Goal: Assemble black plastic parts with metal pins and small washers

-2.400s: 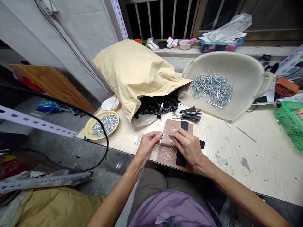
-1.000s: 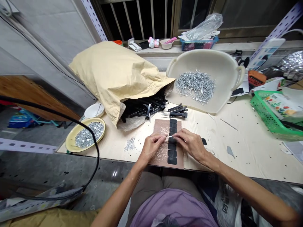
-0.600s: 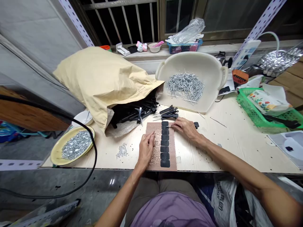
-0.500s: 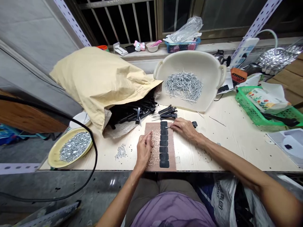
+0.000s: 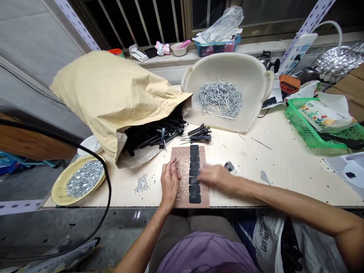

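Observation:
A brown board point(image 5: 184, 151) sprinkled with pale specks lies at the table's front edge. Down its right half runs a column of several black rounded pads point(image 5: 195, 165). My left hand point(image 5: 170, 182) rests along the board's left side, fingers curled together; whatever they may hold is hidden. Over the right edge of the board, by the lower pads, my right hand point(image 5: 217, 178) is smeared by motion, and its fingertips cannot be made out. A small black piece point(image 5: 229, 166) lies just beyond that hand. Black parts with metal pins point(image 5: 200, 133) lie behind the board.
A paper sack point(image 5: 119, 94) spills black parts at the back left. A white basin point(image 5: 227, 68) holds metal pins. On the left stands a yellow dish point(image 5: 57, 189) of washers, with a small pile of washers point(image 5: 141, 183) nearby. A green basket point(image 5: 292, 113) stands at right.
My right hand has moved from the upper pads, where it held a thin metal piece, down towards the lower ones. My left hand stays by the board; the view has shifted slightly.

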A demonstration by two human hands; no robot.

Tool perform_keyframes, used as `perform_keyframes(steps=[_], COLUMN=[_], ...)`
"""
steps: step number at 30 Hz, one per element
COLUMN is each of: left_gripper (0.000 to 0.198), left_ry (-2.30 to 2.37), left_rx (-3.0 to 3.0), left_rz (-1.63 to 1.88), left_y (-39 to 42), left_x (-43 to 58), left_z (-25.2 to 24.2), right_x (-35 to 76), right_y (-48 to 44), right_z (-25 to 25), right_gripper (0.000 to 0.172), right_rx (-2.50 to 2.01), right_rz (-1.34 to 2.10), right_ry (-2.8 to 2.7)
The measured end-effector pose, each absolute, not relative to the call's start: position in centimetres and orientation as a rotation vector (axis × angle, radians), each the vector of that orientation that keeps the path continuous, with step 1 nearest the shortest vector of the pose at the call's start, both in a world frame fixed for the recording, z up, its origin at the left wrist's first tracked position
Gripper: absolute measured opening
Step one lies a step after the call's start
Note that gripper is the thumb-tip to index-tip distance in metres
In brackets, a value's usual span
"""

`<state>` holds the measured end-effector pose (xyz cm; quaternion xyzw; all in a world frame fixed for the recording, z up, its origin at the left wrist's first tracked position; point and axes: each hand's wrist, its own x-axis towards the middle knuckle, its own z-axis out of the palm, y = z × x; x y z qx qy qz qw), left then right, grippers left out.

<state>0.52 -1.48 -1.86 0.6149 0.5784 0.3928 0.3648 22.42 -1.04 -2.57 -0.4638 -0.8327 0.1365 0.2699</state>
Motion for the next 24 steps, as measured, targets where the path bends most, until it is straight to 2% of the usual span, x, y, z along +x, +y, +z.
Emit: perform_keyframes(steps=[6,13,18,24], left_gripper=[0.042,0.042,0.042,0.042], left_ry=[1.492,1.501,1.482,1.486], left_rx=[1.544,1.558,1.542,1.557], left_rz=[1.005,1.015,1.023,1.020], left_y=[-1.4,-1.3,-1.4,-1.4], left_x=[0.7,0.6,0.6,0.6], left_z=[-1.6,-1.7,-2.0,-2.1], right_x=[24.8,22.2,22.8,22.7], right_y=[2.7,-1.8,-1.2,-0.8], right_z=[-2.3,-2.3,-1.5,-2.0], right_gripper=[0.024,0.034,0.032,0.027], right_rx=[-1.388,-1.109,-1.327,-1.057], right_rz=[0.280,0.438,0.312,0.456], right_ry=[-2.226,-2.420,-2.238,-2.435])
